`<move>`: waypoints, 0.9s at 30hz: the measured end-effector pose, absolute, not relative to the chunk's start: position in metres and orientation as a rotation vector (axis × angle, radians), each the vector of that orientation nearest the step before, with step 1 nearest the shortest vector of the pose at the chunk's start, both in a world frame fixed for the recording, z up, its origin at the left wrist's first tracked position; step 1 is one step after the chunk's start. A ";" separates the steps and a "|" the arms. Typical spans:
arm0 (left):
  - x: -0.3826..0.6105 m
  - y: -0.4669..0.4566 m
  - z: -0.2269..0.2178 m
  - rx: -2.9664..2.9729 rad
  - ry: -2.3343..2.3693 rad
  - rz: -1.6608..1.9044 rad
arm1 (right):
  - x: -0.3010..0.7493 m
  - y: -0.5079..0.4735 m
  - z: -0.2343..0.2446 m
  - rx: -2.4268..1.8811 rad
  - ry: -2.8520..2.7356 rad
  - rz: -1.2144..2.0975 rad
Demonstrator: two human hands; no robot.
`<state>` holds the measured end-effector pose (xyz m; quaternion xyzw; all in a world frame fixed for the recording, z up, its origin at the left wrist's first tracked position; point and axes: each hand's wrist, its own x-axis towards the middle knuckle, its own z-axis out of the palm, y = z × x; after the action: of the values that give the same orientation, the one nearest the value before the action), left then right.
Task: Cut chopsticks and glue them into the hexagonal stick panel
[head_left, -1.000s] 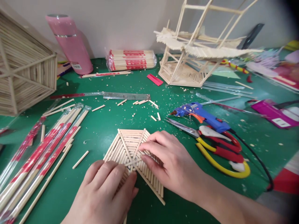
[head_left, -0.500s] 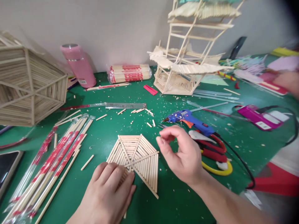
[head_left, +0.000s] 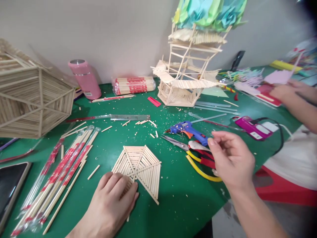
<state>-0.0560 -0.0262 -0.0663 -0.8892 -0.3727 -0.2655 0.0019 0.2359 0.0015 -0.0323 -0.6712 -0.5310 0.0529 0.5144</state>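
A fan-shaped panel of wooden sticks (head_left: 146, 167) lies on the green table, with stick spokes meeting near its middle. My left hand (head_left: 114, 198) covers its lower left part, fingers together and curled over the sticks, holding it against the table. To the right, my right hand (head_left: 232, 158) is raised with thumb and forefinger pinched; whatever is between them, if anything, is too small to make out. Just behind that hand lie a blue glue gun (head_left: 189, 129), scissors (head_left: 177, 142) and a yellow-and-red-handled tool (head_left: 203, 170), partly hidden by it.
Wrapped chopsticks (head_left: 61, 165) and a phone (head_left: 13, 185) lie left. Behind stand a large stick-built piece (head_left: 41, 105), a pink bottle (head_left: 85, 81), a chopstick pack (head_left: 133, 85) and a stick tower (head_left: 178, 89). Another person's hands (head_left: 284, 92) work at the far right, beyond a purple box (head_left: 255, 127).
My right hand has moved right, away from the panel and over the tool handles, uncovering the scissor blades. My left hand stays on the panel. The view has tilted up and turned right.
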 end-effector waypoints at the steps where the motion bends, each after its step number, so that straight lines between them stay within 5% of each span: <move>1: -0.056 -0.026 -0.066 -2.788 -1.173 -0.842 | 0.238 0.000 -0.034 -1.629 -1.275 0.135; 27: -0.057 -0.028 -0.055 -2.789 -1.177 -1.089 | 0.281 0.021 -0.040 -2.047 -1.671 0.139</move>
<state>-0.0571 -0.0276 -0.0549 -0.8663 -0.3655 -0.3384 -0.0376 0.2806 0.0213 -0.0405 -0.7500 -0.6121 0.0508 0.2455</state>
